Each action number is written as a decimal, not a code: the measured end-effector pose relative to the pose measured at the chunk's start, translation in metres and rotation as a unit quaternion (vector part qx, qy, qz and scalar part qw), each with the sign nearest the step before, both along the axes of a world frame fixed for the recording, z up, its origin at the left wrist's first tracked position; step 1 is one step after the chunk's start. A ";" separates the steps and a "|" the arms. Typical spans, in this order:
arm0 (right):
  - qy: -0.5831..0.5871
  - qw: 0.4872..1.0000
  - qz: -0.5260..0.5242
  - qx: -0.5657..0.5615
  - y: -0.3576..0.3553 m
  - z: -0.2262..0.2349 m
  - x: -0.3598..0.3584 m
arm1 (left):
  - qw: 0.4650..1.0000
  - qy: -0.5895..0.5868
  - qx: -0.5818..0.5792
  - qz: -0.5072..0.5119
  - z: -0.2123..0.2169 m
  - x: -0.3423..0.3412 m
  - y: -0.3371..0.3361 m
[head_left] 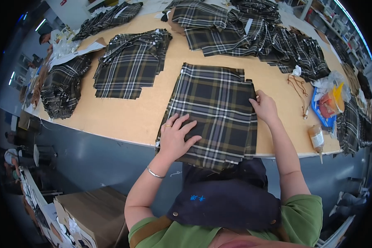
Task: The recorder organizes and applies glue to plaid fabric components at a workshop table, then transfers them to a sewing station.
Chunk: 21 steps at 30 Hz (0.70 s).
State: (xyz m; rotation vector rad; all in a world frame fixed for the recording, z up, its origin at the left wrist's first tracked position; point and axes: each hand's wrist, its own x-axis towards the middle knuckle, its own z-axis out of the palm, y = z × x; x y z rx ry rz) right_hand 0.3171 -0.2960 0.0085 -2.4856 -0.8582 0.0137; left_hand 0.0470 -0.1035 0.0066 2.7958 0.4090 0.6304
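Note:
A stack of dark plaid fabric pieces (215, 101) with white and olive lines lies in front of me, its near end hanging over the table's front edge. My left hand (175, 138) rests on the stack's left side with fingers spread, a ring and a bracelet on it. At the right edge, my right hand (264, 107) has thumb and fingers closed on the border of the plaid fabric. Its fingertips are partly hidden, so how many layers they pinch does not show.
More plaid stacks lie on the table (124, 120): one cut pile (130, 64) at left, a bunched heap (66, 87) beyond it, long heaps (252, 31) at the back. To the right are a cord (298, 89), a blue tray (324, 113) and a bottle (316, 138).

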 end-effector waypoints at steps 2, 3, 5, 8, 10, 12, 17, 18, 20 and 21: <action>-0.028 0.999 0.021 -0.002 0.014 0.011 0.001 | 1.000 -0.025 -0.015 0.004 -0.012 0.004 0.000; -0.053 0.998 0.041 -0.006 0.022 0.019 -0.004 | 0.999 -0.038 -0.017 -0.006 -0.010 0.006 0.009; -0.085 0.993 0.082 -0.029 0.046 0.048 -0.005 | 0.992 -0.055 -0.046 0.104 0.008 0.004 0.035; -0.080 0.959 0.187 0.199 0.088 0.092 0.009 | 0.941 -0.269 0.102 0.178 0.098 -0.015 0.085; -0.036 0.915 0.193 0.352 0.099 0.127 0.016 | 0.903 -0.346 0.147 0.206 0.170 -0.036 0.061; 0.075 0.868 0.200 0.448 0.099 0.150 0.034 | 0.879 -0.416 0.184 0.142 0.208 -0.042 0.027; 0.014 0.935 0.103 0.340 0.043 0.102 0.122 | 0.950 -0.249 0.177 0.060 0.199 -0.008 0.009; -0.034 0.968 0.072 0.239 0.022 0.085 0.139 | 0.969 -0.197 0.135 0.061 0.184 -0.003 0.028; -0.015 0.992 0.054 0.115 -0.005 0.058 0.132 | 0.992 -0.071 0.067 0.078 0.134 0.000 0.071; -0.044 0.992 0.091 0.079 -0.022 0.028 0.140 | 0.996 0.005 0.041 0.081 0.105 0.005 0.085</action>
